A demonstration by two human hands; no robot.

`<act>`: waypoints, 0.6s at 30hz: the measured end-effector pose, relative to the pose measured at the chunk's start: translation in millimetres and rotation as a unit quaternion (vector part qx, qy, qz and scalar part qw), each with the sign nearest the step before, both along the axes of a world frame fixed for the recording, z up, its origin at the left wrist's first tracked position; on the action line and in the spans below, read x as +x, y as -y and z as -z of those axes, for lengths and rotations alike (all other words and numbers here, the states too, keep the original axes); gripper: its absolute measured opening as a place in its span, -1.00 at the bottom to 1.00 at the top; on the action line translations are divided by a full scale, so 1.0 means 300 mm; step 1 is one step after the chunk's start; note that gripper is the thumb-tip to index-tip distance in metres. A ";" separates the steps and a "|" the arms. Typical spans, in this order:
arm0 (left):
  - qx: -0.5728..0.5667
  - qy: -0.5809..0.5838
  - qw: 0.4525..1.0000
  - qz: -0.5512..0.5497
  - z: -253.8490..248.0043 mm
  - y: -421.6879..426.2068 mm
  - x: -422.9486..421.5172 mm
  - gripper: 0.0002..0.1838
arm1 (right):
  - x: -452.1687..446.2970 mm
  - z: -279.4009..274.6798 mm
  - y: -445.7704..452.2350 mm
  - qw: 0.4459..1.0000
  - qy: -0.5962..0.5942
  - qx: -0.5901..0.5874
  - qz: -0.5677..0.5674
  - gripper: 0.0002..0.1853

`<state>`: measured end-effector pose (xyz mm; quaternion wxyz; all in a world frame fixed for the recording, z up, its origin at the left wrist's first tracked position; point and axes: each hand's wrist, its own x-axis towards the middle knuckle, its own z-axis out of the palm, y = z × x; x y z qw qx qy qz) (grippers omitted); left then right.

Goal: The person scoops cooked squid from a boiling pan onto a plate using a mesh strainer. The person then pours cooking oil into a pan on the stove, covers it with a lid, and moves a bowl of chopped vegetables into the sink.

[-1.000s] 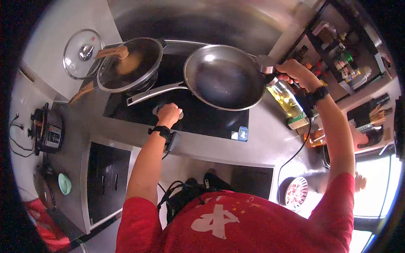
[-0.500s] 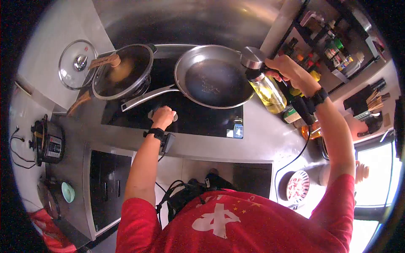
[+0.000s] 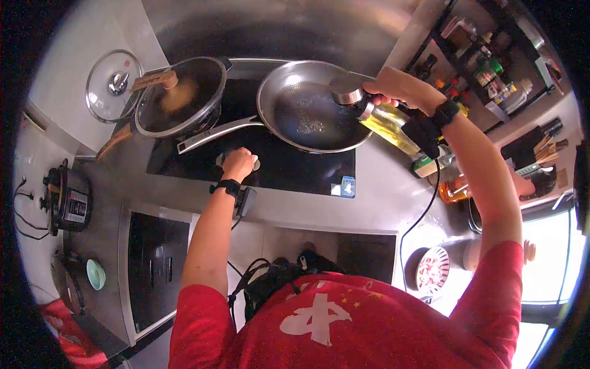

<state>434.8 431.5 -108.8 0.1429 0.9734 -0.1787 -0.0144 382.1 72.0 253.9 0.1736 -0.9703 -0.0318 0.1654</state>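
Note:
My right hand [image 3: 402, 89] grips a glass oil bottle [image 3: 393, 129] with a metal top. The bottle is tilted, its top pointing left over the rim of a large steel frying pan [image 3: 307, 117]. Yellow oil shows inside the bottle, and a small shiny patch lies on the pan's floor. On the front of the black cooktop [image 3: 289, 169], my left hand [image 3: 238, 164] is closed on a round silver knob [image 3: 256, 165], mostly hidden under the fingers. The pan's long handle [image 3: 215, 134] reaches left, just above that hand.
Left of the pan stands a covered pot [image 3: 147, 123] with a wooden utensil [image 3: 153, 80] above it. A glass lid [image 3: 101, 92] leans on the wall. A pressure cooker [image 3: 70, 200] sits far left. Sauce bottles [image 3: 452, 187] and a striped plate of sliced food [image 3: 433, 270] are right.
The bottle has tipped further over, and its top has moved left and down over the pan. My right hand has risen slightly and shifted left. My left hand stays at the knob.

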 end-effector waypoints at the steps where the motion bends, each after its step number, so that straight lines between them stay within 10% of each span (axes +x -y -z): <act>1: 0.022 0.003 0.999 0.026 -0.012 -0.001 0.000 -0.57 | 0.003 0.000 -0.002 1.000 0.000 0.000 0.000 -0.55; 18: 0.029 -0.024 0.999 0.025 -0.093 0.009 -0.024 -0.56 | 0.044 0.015 0.065 0.999 0.013 0.016 -0.037 -0.55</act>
